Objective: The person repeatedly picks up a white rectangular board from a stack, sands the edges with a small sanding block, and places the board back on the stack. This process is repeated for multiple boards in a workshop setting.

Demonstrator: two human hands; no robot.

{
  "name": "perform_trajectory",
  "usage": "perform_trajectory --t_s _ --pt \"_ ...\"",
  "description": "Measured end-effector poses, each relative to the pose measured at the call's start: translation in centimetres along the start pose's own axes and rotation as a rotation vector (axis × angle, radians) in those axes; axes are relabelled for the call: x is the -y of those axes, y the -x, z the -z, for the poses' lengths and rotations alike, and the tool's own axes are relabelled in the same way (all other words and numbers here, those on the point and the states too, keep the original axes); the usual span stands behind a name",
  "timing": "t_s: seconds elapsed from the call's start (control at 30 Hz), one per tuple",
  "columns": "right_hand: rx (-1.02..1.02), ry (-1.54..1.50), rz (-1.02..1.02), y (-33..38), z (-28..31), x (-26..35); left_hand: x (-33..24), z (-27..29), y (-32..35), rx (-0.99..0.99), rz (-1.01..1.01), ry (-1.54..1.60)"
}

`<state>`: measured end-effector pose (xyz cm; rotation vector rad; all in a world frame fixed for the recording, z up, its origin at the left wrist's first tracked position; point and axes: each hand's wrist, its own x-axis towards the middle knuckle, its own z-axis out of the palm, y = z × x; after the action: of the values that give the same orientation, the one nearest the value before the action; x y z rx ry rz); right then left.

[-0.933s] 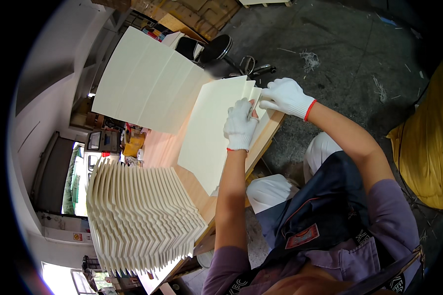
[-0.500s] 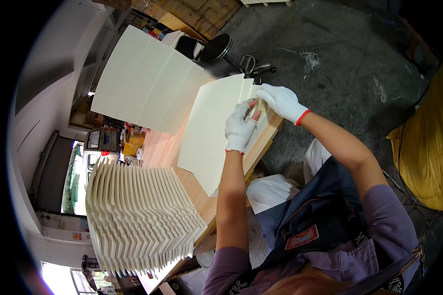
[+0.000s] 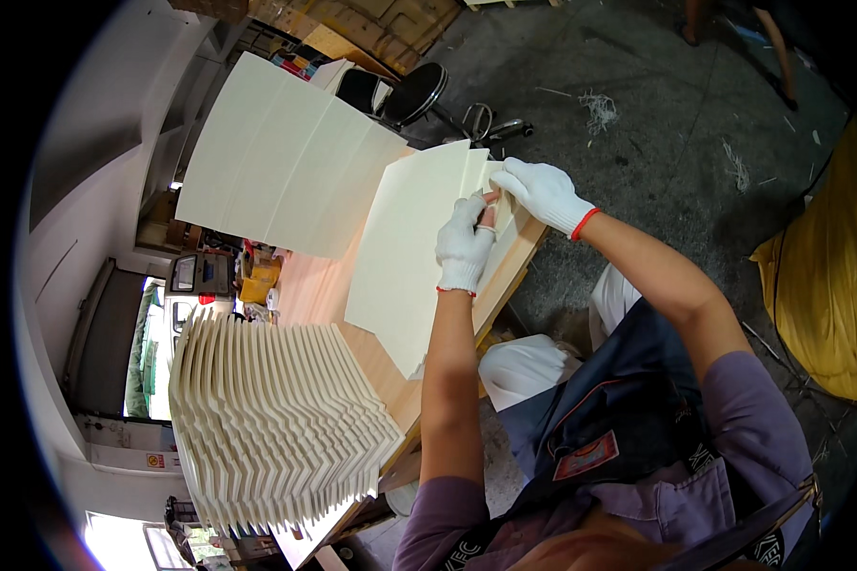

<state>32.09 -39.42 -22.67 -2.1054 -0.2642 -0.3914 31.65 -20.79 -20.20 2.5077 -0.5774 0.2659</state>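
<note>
On the wooden table (image 3: pixel 305 285), the left hand (image 3: pixel 463 246), half curled, and right hand (image 3: pixel 546 193), fingers bent, meet at the far right corner of the white sheets (image 3: pixel 400 247); any pinch is hidden. Likely light, stiff, crease-prone; best held by edges.

Forearms (image 3: pixel 451 390) extended, gloved fingers (image 3: pixel 512 179) curled

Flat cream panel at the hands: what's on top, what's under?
The left hand lies over the right side of the cream panel. Stepped cream edges and wooden tabletop show beside it; anything directly underneath is covered.
</note>
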Motion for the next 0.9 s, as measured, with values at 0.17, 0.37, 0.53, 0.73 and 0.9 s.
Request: perform_trajectory --t_s 0.17,0.37,0.53,0.73,0.9 --pt "0.003 -0.015 -0.006 0.01 -0.13 -0.12 -1.06 0.28 0.07 0.017 0.039 -0.03" --pt "0.0 -0.046 -0.024 0.01 -0.13 -0.22 -0.98 0.33 0.06 0.02 0.026 -0.069" --pt "0.012 -0.028 -0.053 -0.08 -0.32 -0.21 -0.74 0.09 0.18 -0.048 0.08 0.07" --pt "-0.007 -0.026 -0.054 -0.07 -0.66 -0.61 -0.69 0.09 0.21 -0.031 -0.043 -0.071" --pt "-0.01 -0.031 -0.055 -0.12 -0.75 -0.76 -0.8 0.07 0.01 0.001 0.011 -0.068"
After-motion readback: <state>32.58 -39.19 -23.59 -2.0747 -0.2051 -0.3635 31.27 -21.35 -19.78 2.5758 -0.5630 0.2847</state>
